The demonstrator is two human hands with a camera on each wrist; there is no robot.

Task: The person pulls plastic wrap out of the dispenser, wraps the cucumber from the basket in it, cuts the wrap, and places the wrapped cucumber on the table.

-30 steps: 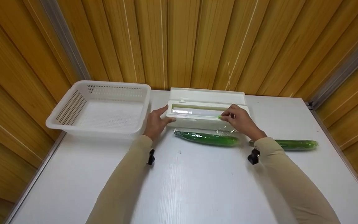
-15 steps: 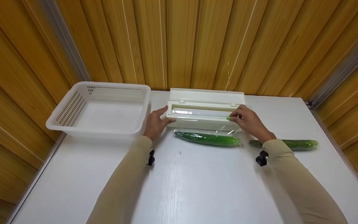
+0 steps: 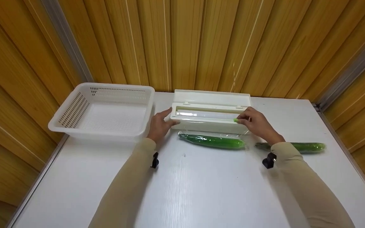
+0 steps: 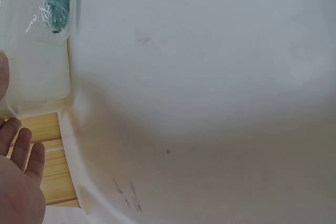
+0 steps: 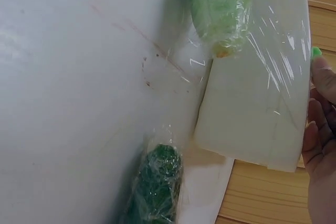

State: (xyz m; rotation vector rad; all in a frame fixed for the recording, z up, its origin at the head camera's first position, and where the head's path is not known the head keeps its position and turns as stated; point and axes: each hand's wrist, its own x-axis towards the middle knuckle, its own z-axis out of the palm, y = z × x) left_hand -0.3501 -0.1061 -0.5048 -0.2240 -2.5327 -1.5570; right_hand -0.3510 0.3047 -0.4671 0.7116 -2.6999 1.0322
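A white cling film dispenser [image 3: 208, 127] stands at the back of the table, its lid [image 3: 212, 97] tipped back and a film roll [image 3: 198, 114] inside. My left hand [image 3: 159, 125] holds its left end, thumb on the front and fingers at the far corner. Near the right end, my right hand [image 3: 259, 125] pinches a small green slide cutter [image 3: 235, 120] on the front edge. Clear film [image 5: 270, 56] hangs over the dispenser's front, down to a cucumber [image 3: 214, 141] lying before it. A second, wrapped cucumber [image 3: 309, 147] lies to the right, partly behind my right wrist.
A white perforated basket [image 3: 97, 130] stands left of my left hand. Wood-patterned panels [image 3: 185, 44] rise right behind the table [image 3: 182, 190] and along both sides.
My right hand has slid right along the dispenser's front edge with the green cutter, slowing in the last half second. My left hand has stayed at the left end.
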